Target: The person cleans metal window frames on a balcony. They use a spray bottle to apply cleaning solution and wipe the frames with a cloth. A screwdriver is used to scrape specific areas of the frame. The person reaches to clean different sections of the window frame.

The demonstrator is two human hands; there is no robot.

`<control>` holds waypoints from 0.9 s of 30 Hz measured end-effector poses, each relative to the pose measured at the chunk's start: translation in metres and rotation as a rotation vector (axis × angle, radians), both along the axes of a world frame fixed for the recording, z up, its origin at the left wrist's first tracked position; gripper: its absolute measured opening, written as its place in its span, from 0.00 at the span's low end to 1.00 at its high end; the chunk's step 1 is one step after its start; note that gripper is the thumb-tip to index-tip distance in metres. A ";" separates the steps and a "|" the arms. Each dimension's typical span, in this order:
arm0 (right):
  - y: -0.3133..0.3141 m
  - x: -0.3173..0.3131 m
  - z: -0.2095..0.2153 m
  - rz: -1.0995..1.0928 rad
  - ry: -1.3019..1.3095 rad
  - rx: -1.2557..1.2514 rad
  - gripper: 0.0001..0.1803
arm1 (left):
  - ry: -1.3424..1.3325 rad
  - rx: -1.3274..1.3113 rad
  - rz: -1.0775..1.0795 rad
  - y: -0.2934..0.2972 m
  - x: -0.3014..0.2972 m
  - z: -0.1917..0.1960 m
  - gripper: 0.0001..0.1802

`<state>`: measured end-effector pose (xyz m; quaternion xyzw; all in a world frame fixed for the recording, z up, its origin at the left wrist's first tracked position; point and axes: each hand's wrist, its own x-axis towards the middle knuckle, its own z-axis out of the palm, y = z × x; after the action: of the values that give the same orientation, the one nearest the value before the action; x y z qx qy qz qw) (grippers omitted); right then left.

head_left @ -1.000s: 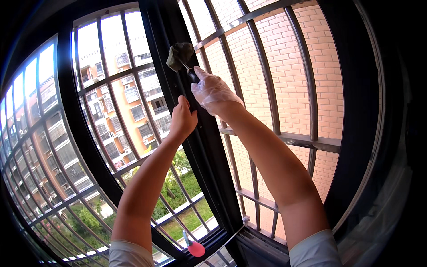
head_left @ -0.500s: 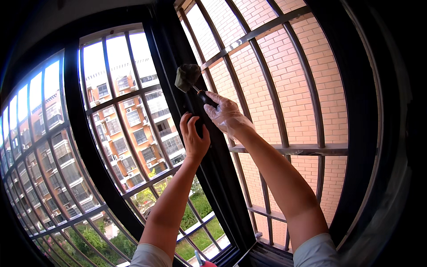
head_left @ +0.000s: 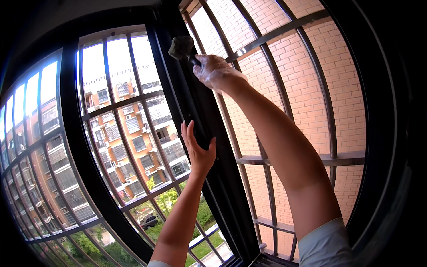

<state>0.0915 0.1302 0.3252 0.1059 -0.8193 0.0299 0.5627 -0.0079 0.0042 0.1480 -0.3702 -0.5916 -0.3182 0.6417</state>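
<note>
My right hand (head_left: 215, 71), in a thin clear glove, is raised high and grips the handle of a small grey cleaning brush (head_left: 181, 46). The brush head presses on the dark upright window frame (head_left: 178, 95) near its top. My left hand (head_left: 198, 149) lies flat on the same frame lower down, fingers pointing up, holding nothing.
Metal security bars (head_left: 271, 133) cover the open window on the right, with a brick wall (head_left: 302, 93) behind. Left of the frame, a glass pane (head_left: 124, 115) shows more bars, apartment blocks and trees below. Dark window edges ring the view.
My right hand has carried the brush higher up the frame. My left hand has stayed flat on the frame, and the view has tilted upward.
</note>
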 end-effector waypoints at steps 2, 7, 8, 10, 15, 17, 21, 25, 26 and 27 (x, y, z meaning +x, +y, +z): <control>0.000 -0.010 0.028 0.045 0.001 -0.084 0.12 | -0.045 -0.003 -0.076 0.005 0.000 -0.001 0.45; -0.009 -0.014 0.089 0.392 -0.075 -0.426 0.24 | -0.095 -0.016 -0.020 -0.005 0.003 -0.003 0.43; -0.010 -0.016 0.099 0.481 -0.056 -0.502 0.26 | -0.097 -0.022 -0.016 -0.005 0.003 -0.003 0.43; -0.004 -0.023 0.122 0.405 -0.061 -0.407 0.27 | -0.102 -0.032 -0.034 -0.005 0.003 -0.002 0.42; -0.003 -0.052 0.166 0.759 -0.019 -0.554 0.19 | -0.096 -0.032 -0.052 -0.005 0.004 -0.002 0.40; -0.010 -0.056 0.177 0.689 -0.013 -0.547 0.17 | -0.078 -0.022 -0.034 -0.007 0.002 -0.003 0.39; -0.003 -0.071 0.225 0.509 0.073 -0.451 0.17 | -0.076 -0.035 -0.044 -0.004 0.005 -0.004 0.37; -0.029 -0.073 0.252 0.004 0.189 -0.405 0.15 | -0.092 -0.022 -0.085 -0.005 0.010 0.004 0.36; -0.033 -0.071 0.245 -0.530 0.180 0.159 0.19 | -0.088 -0.017 -0.067 -0.010 0.009 0.004 0.36; -0.037 -0.079 0.226 -0.267 0.290 -0.019 0.22 | -0.095 -0.019 -0.054 -0.011 0.008 0.001 0.36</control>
<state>0.0121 0.0935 0.5507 -0.0058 -0.7359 -0.0527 0.6750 0.0002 -0.0067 0.1491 -0.3764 -0.6142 -0.3468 0.6006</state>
